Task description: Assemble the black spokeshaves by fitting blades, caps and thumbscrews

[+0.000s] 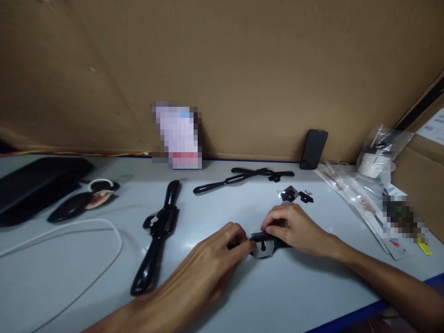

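A black two-handled tool with a silver blade plate point(264, 249) lies on the grey table between my hands. The plate has a keyhole-shaped slot. My left hand point(222, 256) has its thumb and fingers closed on the tool's left side at the plate's edge. On the right, my right hand point(294, 229) pinches the tool near the plate's upper right, and its palm hides much of that handle. Just beyond my right hand lie a loose blade plate point(289, 194), a small black clamp piece point(305, 198) and small screws.
To the left lies an assembled black tool point(156, 245). Two black tool bodies point(225, 181) cross farther back. A dark phone point(314, 149) leans on the cardboard wall. Plastic-wrapped packets point(364, 212) lie at the right; a black mouse point(71, 206) and a white cable point(120, 238) at the left.
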`<state>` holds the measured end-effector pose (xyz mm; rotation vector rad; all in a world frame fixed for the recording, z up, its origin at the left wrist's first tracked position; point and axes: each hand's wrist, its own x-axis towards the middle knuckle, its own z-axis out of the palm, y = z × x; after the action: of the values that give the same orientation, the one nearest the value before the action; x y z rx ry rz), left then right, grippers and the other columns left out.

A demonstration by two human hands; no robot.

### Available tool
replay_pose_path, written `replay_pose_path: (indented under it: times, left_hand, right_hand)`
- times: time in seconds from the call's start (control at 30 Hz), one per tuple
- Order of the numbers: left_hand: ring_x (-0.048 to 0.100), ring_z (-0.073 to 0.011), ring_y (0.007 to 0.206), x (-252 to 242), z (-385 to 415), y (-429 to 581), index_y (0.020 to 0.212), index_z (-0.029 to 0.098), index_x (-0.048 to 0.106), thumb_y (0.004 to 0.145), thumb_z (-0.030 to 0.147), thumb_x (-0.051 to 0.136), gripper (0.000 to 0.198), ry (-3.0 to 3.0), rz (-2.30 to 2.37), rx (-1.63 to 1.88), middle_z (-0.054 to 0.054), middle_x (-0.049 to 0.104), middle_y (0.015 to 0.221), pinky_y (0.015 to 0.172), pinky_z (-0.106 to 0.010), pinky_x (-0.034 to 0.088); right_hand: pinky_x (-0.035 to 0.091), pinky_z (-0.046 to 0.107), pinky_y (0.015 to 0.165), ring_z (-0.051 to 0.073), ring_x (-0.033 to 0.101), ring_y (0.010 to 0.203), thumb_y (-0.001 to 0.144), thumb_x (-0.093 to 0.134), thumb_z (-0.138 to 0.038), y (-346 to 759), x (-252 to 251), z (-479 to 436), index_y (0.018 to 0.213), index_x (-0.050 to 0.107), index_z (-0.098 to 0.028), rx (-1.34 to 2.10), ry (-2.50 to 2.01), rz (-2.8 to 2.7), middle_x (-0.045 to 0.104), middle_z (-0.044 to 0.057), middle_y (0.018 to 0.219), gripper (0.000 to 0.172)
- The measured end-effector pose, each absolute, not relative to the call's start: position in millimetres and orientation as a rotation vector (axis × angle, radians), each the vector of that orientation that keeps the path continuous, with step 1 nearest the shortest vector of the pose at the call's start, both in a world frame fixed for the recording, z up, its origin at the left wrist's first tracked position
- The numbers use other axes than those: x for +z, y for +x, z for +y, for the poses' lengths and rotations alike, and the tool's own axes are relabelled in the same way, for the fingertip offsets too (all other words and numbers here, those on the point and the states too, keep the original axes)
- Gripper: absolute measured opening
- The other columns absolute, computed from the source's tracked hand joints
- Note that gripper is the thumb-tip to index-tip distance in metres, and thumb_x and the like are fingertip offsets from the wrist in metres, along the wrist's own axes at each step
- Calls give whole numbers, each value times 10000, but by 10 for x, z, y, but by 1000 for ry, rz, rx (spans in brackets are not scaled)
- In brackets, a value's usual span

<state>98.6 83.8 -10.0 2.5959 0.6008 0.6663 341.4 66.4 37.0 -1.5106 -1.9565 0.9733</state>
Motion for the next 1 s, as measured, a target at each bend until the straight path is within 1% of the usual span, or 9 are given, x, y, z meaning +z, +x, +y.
replay_pose_path:
  times: [0.1, 0.23, 0.3, 0.43, 0.57, 0.7, 0.87, 0.93, 1.0]
  left_hand:
    - [624, -180, 787, -87, 828, 985, 1159, 251, 670, 961, 10, 368, 434, 2587, 622, 638, -65, 616, 1062, 657, -268, 495]
    - [656, -180, 812, -29, 843, 972, 1162, 250, 694, 969, 18, 385, 432, 2564, 602, 667, -70, 644, 1055, 683, -255, 538]
    - [683, -180, 851, 10, 862, 960, 1166, 252, 698, 963, 16, 409, 426, 2549, 557, 657, -74, 663, 1077, 700, -242, 556]
    - [709, -185, 897, 75, 878, 944, 1213, 273, 710, 949, 11, 439, 460, 2543, 536, 609, -77, 681, 1123, 742, -244, 593]
    - [709, -198, 884, 87, 853, 944, 1271, 308, 710, 922, -2, 429, 545, 2572, 547, 621, -72, 686, 1091, 727, -250, 597]
    - [710, -194, 887, 58, 866, 924, 1304, 310, 683, 919, -4, 419, 563, 2588, 539, 632, -72, 679, 1100, 738, -248, 597]
    - [701, -198, 903, -3, 888, 903, 1288, 295, 668, 960, 16, 419, 497, 2607, 505, 639, -84, 666, 1114, 749, -256, 597]
    - [691, -209, 895, -38, 863, 914, 1268, 296, 670, 952, 16, 413, 494, 2578, 534, 699, -85, 663, 1109, 744, -279, 592]
    - [683, -214, 882, -72, 829, 932, 1257, 294, 669, 940, 15, 404, 498, 2555, 560, 763, -87, 658, 1105, 736, -295, 584]
  right_hand:
    - [459, 273, 689, 154, 653, 746, 938, 682, -104, 3568, 495, 681, 928, 786, -188, 893, -1524, -1940, 766, 11, 840, 134]
    - [432, 305, 721, 167, 625, 732, 968, 640, -160, 3976, 795, 637, 872, 755, -209, 543, -1691, -2038, 760, 15, 837, 158]
    - [420, 313, 712, 187, 632, 745, 925, 699, -189, 4186, 925, 570, 925, 765, -232, 582, -1767, -2204, 750, 14, 829, 79]
    - [381, 308, 638, 237, 638, 789, 800, 850, -235, 4337, 984, 463, 924, 763, -270, 767, -1904, -2390, 723, 14, 782, 156]
    - [379, 332, 688, 255, 651, 834, 921, 732, -215, 4156, 836, 526, 959, 741, -235, 510, -1956, -2375, 738, 65, 881, 43]
    - [399, 342, 730, 269, 673, 907, 920, 684, -129, 4112, 742, 644, 1087, 742, -205, 376, -1961, -2318, 768, 97, 1020, 192]
    - [438, 358, 778, 244, 660, 856, 929, 688, -114, 4360, 668, 787, 1049, 765, -189, 211, -1966, -2114, 746, 74, 913, 161]
    - [476, 374, 848, 245, 669, 928, 937, 696, -109, 4386, 586, 851, 1111, 765, -189, 204, -1932, -2105, 751, 82, 1007, 203]
    - [494, 400, 948, 257, 660, 1074, 972, 693, -136, 4345, 482, 894, 1284, 729, -211, 207, -1877, -2126, 725, 102, 1178, 323]
